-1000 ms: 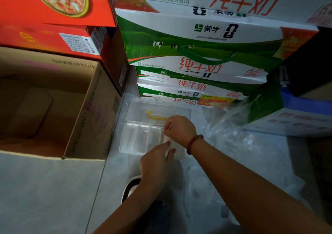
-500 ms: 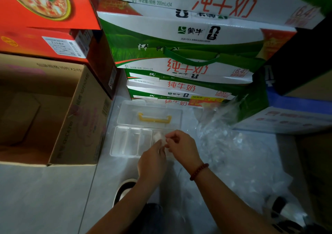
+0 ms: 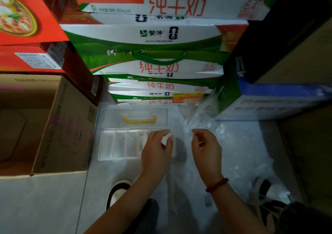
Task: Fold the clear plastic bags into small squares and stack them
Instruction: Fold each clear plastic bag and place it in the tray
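- Head view, left hand (image 3: 156, 152): over the right end of the divided tray; fingers curled, tips pinching a small folded clear plastic bag (image 3: 168, 138), which is just above the tray's right edge.
- Head view, right hand (image 3: 206, 147): just right of the left hand and apart from it; fingers curled inward, thumb meeting forefinger. Whether any film is pinched between them cannot be told. Red bead bracelet (image 3: 217, 185) on the wrist.
- Divided tray (image 3: 115, 144): clear plastic, several narrow compartments, lying on the pale floor (image 3: 36, 206).
- Clear lid (image 3: 111, 116) with a yellow handle (image 3: 139, 119): just behind the tray.
- Loose clear plastic bags (image 3: 239, 143): crumpled heap on the floor, right of the hands.
- Open cardboard box (image 3: 68, 125): left of the tray.
- Milk cartons (image 3: 158, 68): green and white, stacked behind the lid.
- Red boxes (image 3: 32, 36): stacked upper left.
- Shoe (image 3: 118, 190): black and white, near the left forearm.
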A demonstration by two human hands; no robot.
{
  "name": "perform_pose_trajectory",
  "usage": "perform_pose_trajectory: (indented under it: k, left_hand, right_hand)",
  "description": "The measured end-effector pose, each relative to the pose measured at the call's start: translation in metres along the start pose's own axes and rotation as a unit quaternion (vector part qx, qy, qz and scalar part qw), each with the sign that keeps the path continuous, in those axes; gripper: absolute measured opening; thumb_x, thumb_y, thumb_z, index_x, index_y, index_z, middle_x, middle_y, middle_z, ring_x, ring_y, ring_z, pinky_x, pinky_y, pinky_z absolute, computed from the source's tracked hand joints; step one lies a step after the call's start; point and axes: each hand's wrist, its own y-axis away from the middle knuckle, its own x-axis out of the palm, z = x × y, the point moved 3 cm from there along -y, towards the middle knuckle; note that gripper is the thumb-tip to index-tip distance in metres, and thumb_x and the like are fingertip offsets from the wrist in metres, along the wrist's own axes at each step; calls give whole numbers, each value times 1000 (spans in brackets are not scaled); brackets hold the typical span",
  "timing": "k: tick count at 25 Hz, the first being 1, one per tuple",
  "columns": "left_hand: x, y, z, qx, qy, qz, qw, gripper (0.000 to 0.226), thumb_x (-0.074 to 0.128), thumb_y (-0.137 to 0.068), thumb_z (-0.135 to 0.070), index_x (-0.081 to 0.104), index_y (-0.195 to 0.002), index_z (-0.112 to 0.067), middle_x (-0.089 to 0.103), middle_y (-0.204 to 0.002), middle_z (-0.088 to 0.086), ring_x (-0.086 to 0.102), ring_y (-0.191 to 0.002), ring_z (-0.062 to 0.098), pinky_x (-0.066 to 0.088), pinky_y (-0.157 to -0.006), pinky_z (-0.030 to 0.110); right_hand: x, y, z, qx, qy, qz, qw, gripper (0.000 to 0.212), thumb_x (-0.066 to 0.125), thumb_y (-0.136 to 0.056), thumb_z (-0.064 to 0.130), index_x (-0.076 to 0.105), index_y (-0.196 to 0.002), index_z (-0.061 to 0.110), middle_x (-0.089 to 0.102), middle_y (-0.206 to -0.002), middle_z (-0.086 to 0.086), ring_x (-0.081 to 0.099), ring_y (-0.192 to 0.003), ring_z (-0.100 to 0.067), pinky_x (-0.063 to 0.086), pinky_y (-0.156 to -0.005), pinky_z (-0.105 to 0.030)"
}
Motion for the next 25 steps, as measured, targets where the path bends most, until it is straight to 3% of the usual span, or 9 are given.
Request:
perform_pose_trajectory:
  k: [3,6,9,11,14,16,18,22,25]
  left_hand:
    - [22,1,-19,9,30,38,999,23,61,-91,-26,64,-113,-22,57,-109,-9,57,-74,-2,47,-71,14]
    - [48,1,-28,-8,34,93,995,28,62,-91,-27,62,-118,-21,58,-108,-8,56,-70,-1,42,-67,6]
    - [79,0,-30,-54,74,186,978,37,61,-91,-31,55,-126,-23,59,-120,-4,62,-82,6,49,-77,12]
    - [97,2,-30,-114,127,240,956,42,59,-92,-33,49,-132,-28,54,-131,-1,66,-92,16,55,-80,29]
    - [110,6,-40,-189,193,288,919,49,56,-94,-32,39,-140,-30,50,-132,-2,68,-91,14,55,-72,22]
    - [111,6,-48,-211,220,297,905,52,55,-94,-32,35,-142,-30,52,-128,-2,69,-87,11,54,-69,20]
    - [107,4,-58,-233,240,280,900,52,55,-94,-33,35,-142,-27,56,-125,-1,69,-90,14,52,-69,22]
    - [85,-9,-78,-231,212,227,922,52,56,-92,-41,41,-140,-25,61,-121,3,63,-96,17,48,-75,26]
    - [63,-19,-105,-199,219,216,931,41,60,-91,-37,54,-127,-21,64,-113,4,61,-88,14,47,-74,24]
  right_hand:
    - [-34,-9,-18,-5,81,-79,994,24,65,-86,9,65,-110,14,55,-113,-6,58,-81,-11,42,-70,-9]
    - [-60,-16,-44,41,246,-135,959,47,74,-80,23,60,-124,16,50,-130,-15,51,-108,-35,42,-87,-41]
    - [-78,-20,-73,159,319,-50,933,73,69,-81,45,37,-144,26,24,-151,-19,32,-130,-41,30,-104,-53]
    - [-82,-21,-88,219,236,2,947,75,65,-84,46,30,-147,29,22,-150,-18,33,-131,-39,34,-104,-47]
    - [-84,-24,-93,193,77,-7,978,51,68,-86,26,51,-134,21,50,-127,-13,56,-108,-26,43,-95,-28]
    - [-86,-27,-89,157,44,-15,986,30,67,-86,16,63,-116,16,62,-109,-8,59,-91,-15,46,-86,-14]
    - [-89,-28,-80,141,8,-19,990,15,64,-88,10,69,-102,15,67,-99,-3,57,-81,-6,40,-72,0]
    - [-100,-31,-51,121,-87,-16,989,14,66,-87,13,67,-79,25,67,-84,15,60,-80,1,40,-70,-1]
    - [-113,-35,-23,90,-133,-4,987,13,67,-86,12,68,-77,22,68,-83,15,60,-82,7,38,-74,-1]
